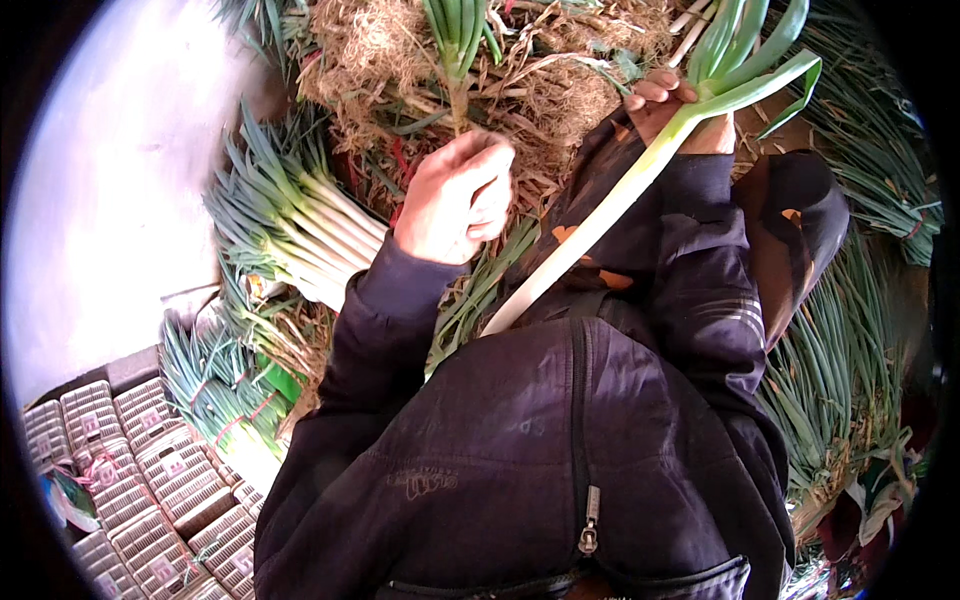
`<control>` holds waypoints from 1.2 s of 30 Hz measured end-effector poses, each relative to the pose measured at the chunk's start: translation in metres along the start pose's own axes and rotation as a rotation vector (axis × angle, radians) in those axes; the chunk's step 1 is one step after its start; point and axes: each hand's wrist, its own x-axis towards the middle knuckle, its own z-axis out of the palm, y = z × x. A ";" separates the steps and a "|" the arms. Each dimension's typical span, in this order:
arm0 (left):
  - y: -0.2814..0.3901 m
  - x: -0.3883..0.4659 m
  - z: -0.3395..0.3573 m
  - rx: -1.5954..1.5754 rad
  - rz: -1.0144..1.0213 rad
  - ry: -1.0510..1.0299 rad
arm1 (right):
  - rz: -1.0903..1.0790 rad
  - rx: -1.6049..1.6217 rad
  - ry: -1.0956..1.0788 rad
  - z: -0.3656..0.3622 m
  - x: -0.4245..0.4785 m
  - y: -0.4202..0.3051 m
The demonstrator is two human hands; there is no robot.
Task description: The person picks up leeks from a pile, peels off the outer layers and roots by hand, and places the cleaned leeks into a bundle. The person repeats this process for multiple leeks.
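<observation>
My right hand [660, 101] holds a long leek-like green onion [600, 232] near where its leaves fan out. Its white stalk slants down to the left across my lap, and the lower end disappears against my jacket. My left hand [461, 195] is curled into a fist, its back toward the camera. Directly beyond the fist, another green onion [459, 64] with a brownish stem points away. Its lower end meets the fist in the picture, but whether the fingers grip it is hidden.
Dry roots and husks [525, 127] pile up beyond my hands. Trimmed onions with white stalks [322, 232] lie at left, above tied bundles [232, 405]. Slatted plastic crates [172, 480] stand lower left. More long-leaved onions [832, 375] lie along my right side.
</observation>
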 end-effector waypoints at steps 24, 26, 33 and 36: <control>-0.101 -0.107 -0.090 1.147 -0.015 0.224 | -0.055 -0.480 0.451 -0.037 0.036 -0.029; -0.115 -0.123 -0.094 1.220 0.304 0.433 | -0.233 -0.654 0.690 -0.013 0.044 0.016; -0.121 -0.130 -0.104 1.533 0.758 0.580 | -0.126 -1.980 0.466 -0.019 0.032 -0.013; -0.121 -0.123 -0.106 1.437 0.705 0.584 | -0.484 -2.667 0.257 -0.016 0.019 0.001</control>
